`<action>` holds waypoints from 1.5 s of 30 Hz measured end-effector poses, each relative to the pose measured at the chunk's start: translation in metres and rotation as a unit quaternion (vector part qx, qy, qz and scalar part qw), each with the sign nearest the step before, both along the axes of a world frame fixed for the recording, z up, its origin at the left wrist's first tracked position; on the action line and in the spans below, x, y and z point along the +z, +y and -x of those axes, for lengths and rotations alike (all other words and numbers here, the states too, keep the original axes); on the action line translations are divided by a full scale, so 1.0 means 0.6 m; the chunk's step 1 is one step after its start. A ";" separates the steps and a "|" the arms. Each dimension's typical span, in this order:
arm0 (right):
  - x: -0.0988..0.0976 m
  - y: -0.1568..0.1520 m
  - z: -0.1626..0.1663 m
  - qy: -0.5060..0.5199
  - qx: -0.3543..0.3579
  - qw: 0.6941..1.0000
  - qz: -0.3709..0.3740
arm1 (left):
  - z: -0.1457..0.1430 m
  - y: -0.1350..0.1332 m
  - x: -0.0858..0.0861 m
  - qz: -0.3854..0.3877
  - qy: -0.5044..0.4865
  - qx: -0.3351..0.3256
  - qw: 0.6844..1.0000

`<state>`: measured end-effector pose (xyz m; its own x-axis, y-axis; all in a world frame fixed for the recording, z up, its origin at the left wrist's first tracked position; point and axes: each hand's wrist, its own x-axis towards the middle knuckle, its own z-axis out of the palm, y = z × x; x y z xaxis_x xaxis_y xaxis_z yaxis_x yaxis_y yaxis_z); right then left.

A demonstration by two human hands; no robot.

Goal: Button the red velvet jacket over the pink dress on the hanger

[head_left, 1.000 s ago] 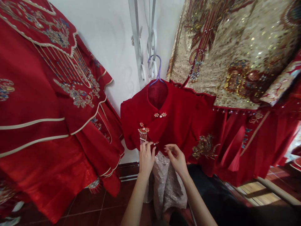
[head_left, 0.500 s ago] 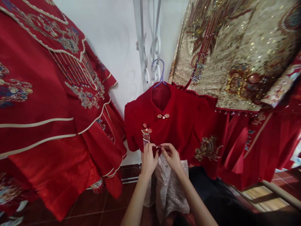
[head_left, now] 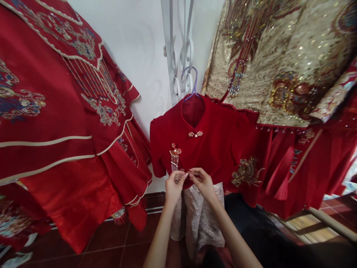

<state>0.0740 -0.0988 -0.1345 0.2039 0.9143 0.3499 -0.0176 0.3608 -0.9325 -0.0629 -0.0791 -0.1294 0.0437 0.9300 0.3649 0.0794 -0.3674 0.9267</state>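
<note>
A short-sleeved red top [head_left: 214, 145] with a stand collar hangs on a purple hanger [head_left: 195, 82] in front of me. At its lower front edge, my left hand [head_left: 175, 184] and my right hand [head_left: 203, 182] are close together with fingertips pinched. Between them is a small jewelled clasp [head_left: 189, 172], mostly covered by the fingers. Another jewelled clasp [head_left: 195, 134] sits at the collar, and a beaded tassel brooch [head_left: 174, 156] hangs on the chest just above my left hand. Pale shiny fabric [head_left: 205, 219] drops below the top.
Red embroidered garments [head_left: 67, 126] hang at the left. A gold sequinned garment [head_left: 259, 67] and a red pleated skirt [head_left: 281, 171] hang at the right. Behind the hanger stands a grey scrolled metal frame [head_left: 175, 56] against the white wall. Dark red tiles [head_left: 106, 242] cover the floor.
The view has shifted slightly. Both hands stay at the clasp on the top's lower edge, fingers slightly rearranged, with the left hand tilted more open at its back.
</note>
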 end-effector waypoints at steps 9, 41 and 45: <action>0.011 -0.006 0.013 -0.007 -0.009 1.000 0.009 | 0.001 -0.021 0.012 -0.102 0.052 0.072 0.991; 0.047 -0.049 -0.008 0.104 0.109 0.987 0.052 | -0.023 0.097 0.119 0.124 -0.312 0.018 0.942; 0.050 -0.047 -0.009 0.094 0.124 0.987 0.047 | -0.033 0.098 0.121 0.130 -0.268 0.021 0.954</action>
